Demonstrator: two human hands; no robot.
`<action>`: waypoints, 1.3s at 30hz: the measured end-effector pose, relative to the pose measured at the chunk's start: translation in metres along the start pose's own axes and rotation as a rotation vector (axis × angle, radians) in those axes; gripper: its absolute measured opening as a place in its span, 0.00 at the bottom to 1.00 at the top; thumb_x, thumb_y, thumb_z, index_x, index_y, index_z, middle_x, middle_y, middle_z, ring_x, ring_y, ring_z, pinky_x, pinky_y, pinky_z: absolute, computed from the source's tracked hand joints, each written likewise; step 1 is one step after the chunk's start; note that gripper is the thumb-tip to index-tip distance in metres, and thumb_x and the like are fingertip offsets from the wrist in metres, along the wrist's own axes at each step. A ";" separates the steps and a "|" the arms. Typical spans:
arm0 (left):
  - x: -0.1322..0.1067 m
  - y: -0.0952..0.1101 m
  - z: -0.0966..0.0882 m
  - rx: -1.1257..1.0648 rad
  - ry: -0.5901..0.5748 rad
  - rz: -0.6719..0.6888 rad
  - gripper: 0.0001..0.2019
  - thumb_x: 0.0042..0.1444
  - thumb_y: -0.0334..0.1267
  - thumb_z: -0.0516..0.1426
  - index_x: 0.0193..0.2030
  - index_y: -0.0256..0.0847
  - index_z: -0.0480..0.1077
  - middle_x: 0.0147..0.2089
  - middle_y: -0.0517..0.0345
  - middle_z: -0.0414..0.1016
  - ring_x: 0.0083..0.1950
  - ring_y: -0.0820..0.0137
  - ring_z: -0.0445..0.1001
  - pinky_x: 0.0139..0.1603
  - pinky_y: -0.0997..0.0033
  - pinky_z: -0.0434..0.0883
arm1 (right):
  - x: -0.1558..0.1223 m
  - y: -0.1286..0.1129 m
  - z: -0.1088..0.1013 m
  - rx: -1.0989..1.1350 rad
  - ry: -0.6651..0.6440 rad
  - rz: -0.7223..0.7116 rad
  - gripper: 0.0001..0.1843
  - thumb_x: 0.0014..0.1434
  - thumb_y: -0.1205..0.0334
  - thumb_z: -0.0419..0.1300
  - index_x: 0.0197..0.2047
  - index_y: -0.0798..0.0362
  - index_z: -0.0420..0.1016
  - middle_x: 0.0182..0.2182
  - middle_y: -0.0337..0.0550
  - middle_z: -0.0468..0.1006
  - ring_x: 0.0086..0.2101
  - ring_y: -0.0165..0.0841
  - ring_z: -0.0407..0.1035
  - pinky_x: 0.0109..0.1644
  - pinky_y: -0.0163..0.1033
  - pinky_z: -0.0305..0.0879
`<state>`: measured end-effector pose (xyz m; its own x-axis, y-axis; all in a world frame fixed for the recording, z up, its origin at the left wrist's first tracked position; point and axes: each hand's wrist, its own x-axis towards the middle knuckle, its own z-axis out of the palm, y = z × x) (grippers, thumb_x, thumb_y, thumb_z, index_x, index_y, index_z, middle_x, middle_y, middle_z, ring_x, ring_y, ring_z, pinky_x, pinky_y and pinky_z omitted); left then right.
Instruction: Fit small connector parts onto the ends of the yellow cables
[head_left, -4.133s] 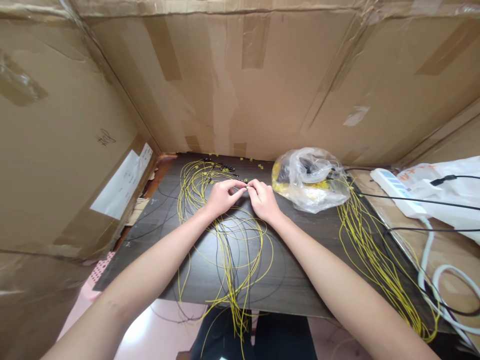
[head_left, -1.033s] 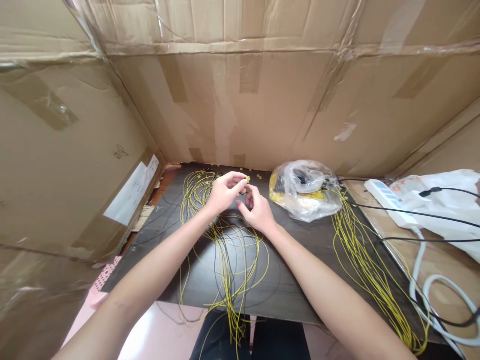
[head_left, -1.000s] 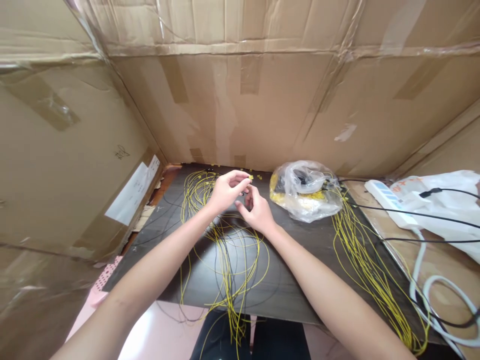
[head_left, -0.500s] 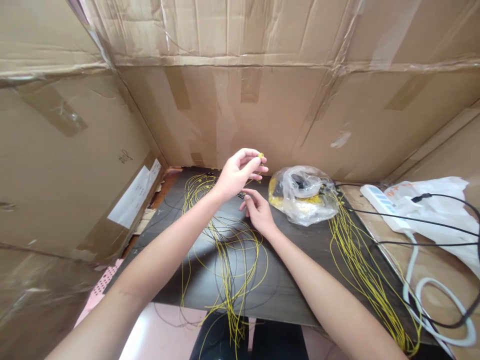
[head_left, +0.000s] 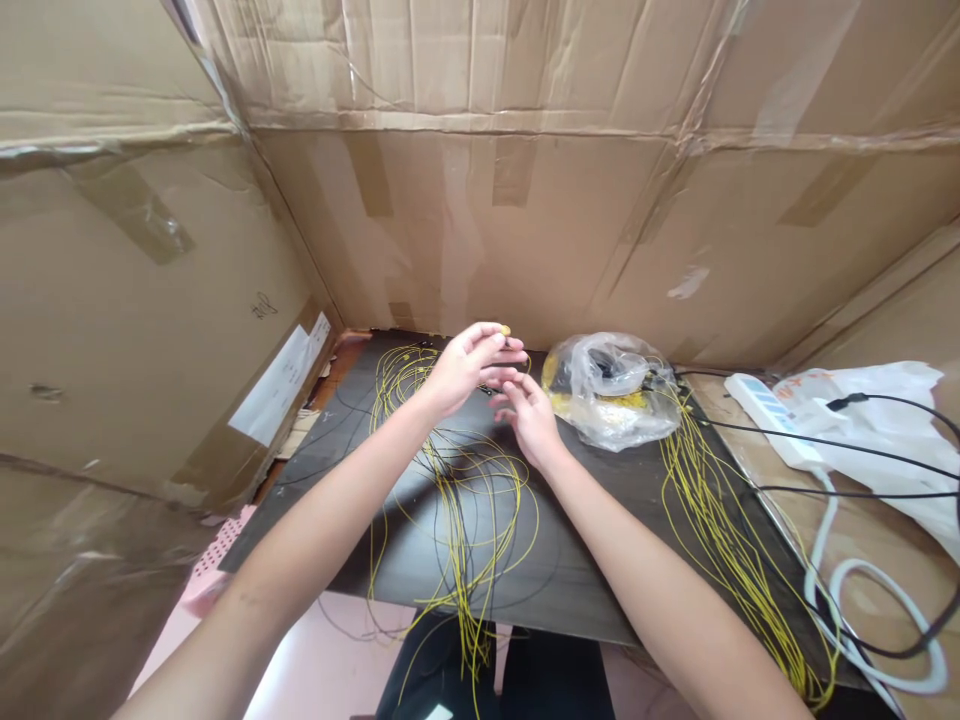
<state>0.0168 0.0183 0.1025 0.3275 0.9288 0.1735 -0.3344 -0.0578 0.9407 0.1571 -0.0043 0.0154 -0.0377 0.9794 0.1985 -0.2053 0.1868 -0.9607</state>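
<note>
My left hand (head_left: 466, 364) is raised a little above the dark board (head_left: 600, 520), pinching a small yellow piece (head_left: 505, 329) between thumb and fingertips. Just right of it and below, my right hand (head_left: 529, 412) has its fingers loosely spread; I cannot see anything in them. Under both hands lies a tangle of thin yellow and black wires (head_left: 457, 490) that trails off the board's near edge. Several small yellow bits are scattered at the board's far edge.
A clear plastic bag (head_left: 611, 385) holding yellow and black parts lies right of my hands. More yellow wires (head_left: 724, 540) run down the right side. A white power strip (head_left: 769, 415), white cable and white bag (head_left: 892, 420) sit far right. Cardboard walls (head_left: 525, 200) enclose the board.
My left hand lifted the yellow piece up away from my right hand, then came back down a little. My right hand went from pinching to loosely spread.
</note>
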 end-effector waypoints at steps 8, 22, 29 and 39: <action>-0.027 0.037 -0.025 -0.014 0.200 0.188 0.12 0.64 0.45 0.64 0.47 0.42 0.69 0.45 0.55 0.82 0.51 0.64 0.85 0.49 0.67 0.83 | -0.002 -0.007 -0.009 -0.239 0.093 -0.214 0.31 0.63 0.57 0.60 0.69 0.46 0.65 0.72 0.58 0.62 0.47 0.39 0.75 0.42 0.43 0.77; -0.033 0.110 -0.070 -0.344 0.442 0.340 0.05 0.67 0.43 0.63 0.48 0.51 0.77 0.39 0.62 0.82 0.53 0.64 0.83 0.45 0.75 0.82 | 0.008 0.009 -0.037 -0.528 0.212 -0.243 0.40 0.62 0.62 0.56 0.77 0.47 0.54 0.74 0.60 0.61 0.54 0.41 0.74 0.45 0.44 0.77; -0.014 0.086 -0.116 -0.527 0.536 0.291 0.06 0.70 0.36 0.58 0.40 0.44 0.75 0.37 0.61 0.81 0.40 0.75 0.83 0.39 0.83 0.80 | 0.002 0.004 -0.032 -0.643 0.207 -0.312 0.33 0.63 0.64 0.54 0.71 0.50 0.65 0.67 0.59 0.70 0.53 0.42 0.76 0.47 0.46 0.77; 0.002 0.021 -0.176 -0.756 0.695 0.214 0.08 0.67 0.27 0.55 0.36 0.38 0.71 0.27 0.63 0.78 0.26 0.81 0.78 0.36 0.83 0.81 | 0.008 -0.061 -0.020 -0.956 0.311 -0.735 0.29 0.65 0.65 0.55 0.68 0.44 0.70 0.60 0.51 0.76 0.58 0.49 0.71 0.60 0.62 0.73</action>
<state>-0.1447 0.0834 0.0709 -0.3035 0.9457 -0.1160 -0.8689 -0.2247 0.4411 0.1887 -0.0068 0.0716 0.0442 0.5713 0.8196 0.7192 0.5512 -0.4230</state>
